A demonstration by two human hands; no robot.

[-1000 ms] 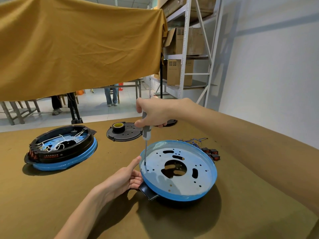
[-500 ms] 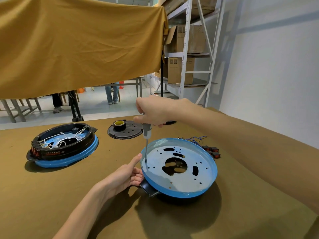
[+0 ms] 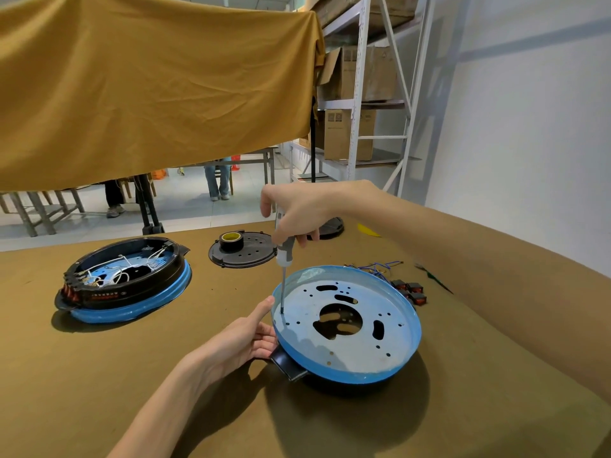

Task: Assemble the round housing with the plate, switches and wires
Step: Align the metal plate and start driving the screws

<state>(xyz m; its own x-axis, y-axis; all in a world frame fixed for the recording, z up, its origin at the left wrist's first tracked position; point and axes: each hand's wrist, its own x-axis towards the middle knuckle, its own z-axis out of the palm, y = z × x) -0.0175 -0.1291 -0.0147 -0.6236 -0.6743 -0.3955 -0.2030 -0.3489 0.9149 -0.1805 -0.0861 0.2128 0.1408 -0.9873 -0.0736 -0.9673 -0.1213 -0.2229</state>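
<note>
Housing, round and blue-rimmed with a pale perforated plate seated inside it, sits on the brown-covered table toward 5 o'clock of the view's centre, a black tab jutting from its lower-left edge. The right hand comes in from 3 o'clock and curls its fingers around the grey handle of a screwdriver, which stands nearly upright with its tip down on the plate close to the rim at the housing's 9 o'clock side. The left hand reaches up from 7 o'clock and rests against the outside of the rim there, fingers fairly straight, the thumb lying along the blue edge just beside the screwdriver shaft; it steadies rather than grips. Beyond the housing at its 1 o'clock, a tangle of thin wires lies on the table, and just beside them a small cluster of black-and-red switches. At 10 o'clock, well apart, a second housing rests with its black ring upward, white wires looped inside it. Between the two, farther back at 12 o'clock, a black perforated disc lies flat with a roll of tape standing on it. A mustard cloth hangs across the upper left, and metal shelving with cardboard boxes stands behind at 1 o'clock.
</note>
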